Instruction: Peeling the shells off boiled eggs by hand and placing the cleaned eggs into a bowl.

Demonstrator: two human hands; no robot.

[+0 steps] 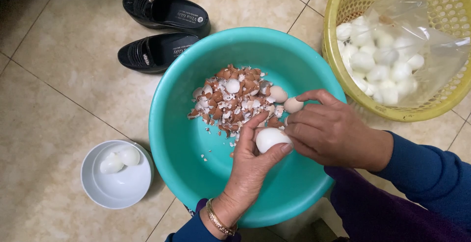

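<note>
Below: beige tile floor, dark grout.
Basin: teal, holds shells.
Left hand: clamped on egg over basin.
Right hand: fingers pinching at egg.
Nearby: shoes, bowl, basket.

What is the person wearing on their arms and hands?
Both hands are bare, no gloves. The left hand has a gold-coloured bracelet at the wrist, above a dark blue sleeve cuff. The right hand comes out of a long dark blue sleeve.
</note>
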